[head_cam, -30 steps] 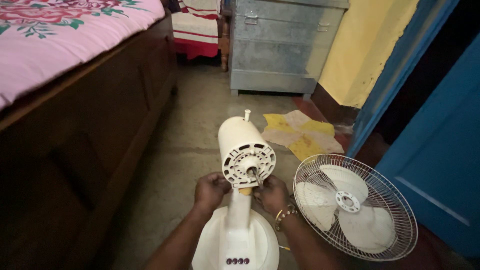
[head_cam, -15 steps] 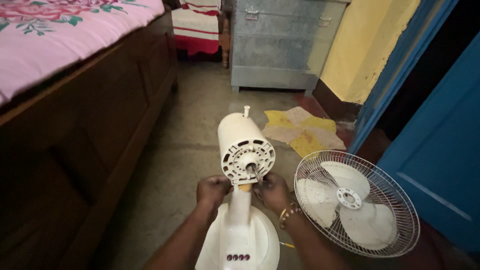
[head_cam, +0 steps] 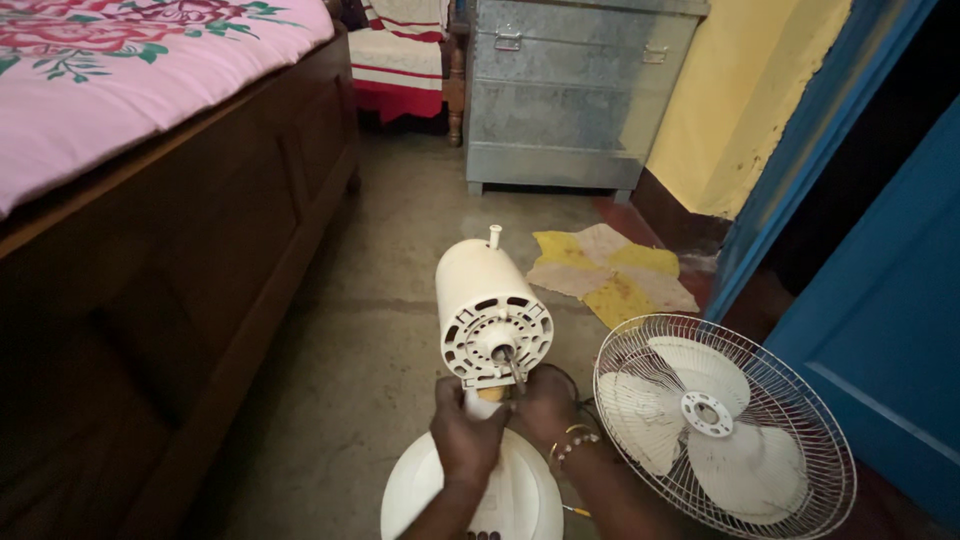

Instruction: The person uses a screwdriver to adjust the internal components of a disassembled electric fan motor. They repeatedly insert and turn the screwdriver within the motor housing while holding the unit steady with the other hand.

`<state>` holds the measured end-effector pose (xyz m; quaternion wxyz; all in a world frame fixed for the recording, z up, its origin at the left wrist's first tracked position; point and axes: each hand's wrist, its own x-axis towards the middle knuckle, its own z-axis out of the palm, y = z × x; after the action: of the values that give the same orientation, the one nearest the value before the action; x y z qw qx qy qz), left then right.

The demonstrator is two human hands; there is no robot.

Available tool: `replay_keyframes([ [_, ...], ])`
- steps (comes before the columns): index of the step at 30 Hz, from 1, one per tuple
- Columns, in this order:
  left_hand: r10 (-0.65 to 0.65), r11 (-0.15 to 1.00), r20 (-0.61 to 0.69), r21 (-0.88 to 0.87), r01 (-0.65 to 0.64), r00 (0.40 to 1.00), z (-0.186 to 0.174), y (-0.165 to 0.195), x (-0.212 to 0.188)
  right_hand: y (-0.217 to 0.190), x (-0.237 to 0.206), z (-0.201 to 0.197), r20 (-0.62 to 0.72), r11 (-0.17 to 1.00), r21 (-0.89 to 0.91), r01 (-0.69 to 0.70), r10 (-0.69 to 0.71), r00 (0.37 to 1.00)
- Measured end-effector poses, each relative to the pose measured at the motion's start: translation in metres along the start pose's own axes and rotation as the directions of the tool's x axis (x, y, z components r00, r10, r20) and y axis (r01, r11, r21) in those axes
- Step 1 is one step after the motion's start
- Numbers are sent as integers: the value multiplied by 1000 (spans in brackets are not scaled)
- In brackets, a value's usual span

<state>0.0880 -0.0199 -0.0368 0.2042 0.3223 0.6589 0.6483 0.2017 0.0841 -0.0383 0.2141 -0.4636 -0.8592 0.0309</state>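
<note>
So there's a cream table fan motor head [head_cam: 487, 310] standing on the concrete floor [head_cam: 390, 260], cage off, bare shaft poking out toward the camera; both hands are wrapped around the neck just under it. Left hand [head_cam: 468, 438] has its fingers curled closed on the stem from the left side; right hand [head_cam: 545, 405] is closed on it from the right, bangles on the wrist, fingers tucked behind so I can't tell exactly how tight. The round white base [head_cam: 470, 495] sits right below the hands.

Container-wise: the wire grille [head_cam: 722, 425] lies flat on the floor just right of the fan, and the white blade set [head_cam: 705, 420] is sitting inside it, hub up; the grey metal trunk [head_cam: 575, 95] by the yellow wall is shut, latches down, so no idea what's in it.

Wooden bed [head_cam: 180, 200] with a pink floral cover on the left; a yellow rag [head_cam: 610, 270] lies past the fan; blue door [head_cam: 880, 300] on the right.
</note>
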Motion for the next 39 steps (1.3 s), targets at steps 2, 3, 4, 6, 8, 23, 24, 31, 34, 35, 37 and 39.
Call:
replay_keyframes([
  [2, 41, 999, -48, -11, -41, 998, 4, 14, -7, 1, -1, -8, -67, 979, 192, 68, -56, 996],
  [3, 62, 998, -69, -16, -63, 996, 4, 21, -9, 0, -4, -12, -106, 954, 283, 103, -76, 991],
  [4, 34, 999, -73, -12, -35, 997, 3, 26, -10, -1, -8, -17, -89, 839, 536, 93, -53, 995],
  [6, -18, 1000, -87, -7, 17, 996, 2, 35, -9, -5, -14, -24, -42, 431, 901, 51, -31, 999],
  [8, -48, 999, -83, 14, 49, 995, -1, 39, -10, -9, -15, -30, -34, 721, 693, 15, 12, 999],
  [23, 29, 999, -9, 15, -29, 1000, -9, 31, -10, -17, -13, -48, -80, 924, 332, 188, -171, 982],
  [24, 87, 996, -18, 7, -87, 996, -9, 30, -10, -16, -9, -48, -37, 939, 281, 199, -196, 980],
  [31, 71, 997, 15, 19, -71, 997, -13, 33, -6, -14, 2, -50, 308, 855, 467, -225, 81, 948],
  [34, 90, 996, 2, -11, -90, 996, -12, 35, -9, -15, -7, -45, -76, 866, 469, 172, -154, 985],
  [35, 102, 995, 3, -18, -102, 995, -12, 35, -9, -14, -8, -43, -89, 885, 434, 169, -145, 985],
  [37, 85, 996, 14, -10, -85, 996, -13, 36, -11, -10, -6, -37, -4, 919, 387, 82, -88, 996],
  [39, 51, 998, 43, 22, -52, 998, -15, 37, -9, -4, 1, -31, 165, 937, 341, -77, 21, 986],
])
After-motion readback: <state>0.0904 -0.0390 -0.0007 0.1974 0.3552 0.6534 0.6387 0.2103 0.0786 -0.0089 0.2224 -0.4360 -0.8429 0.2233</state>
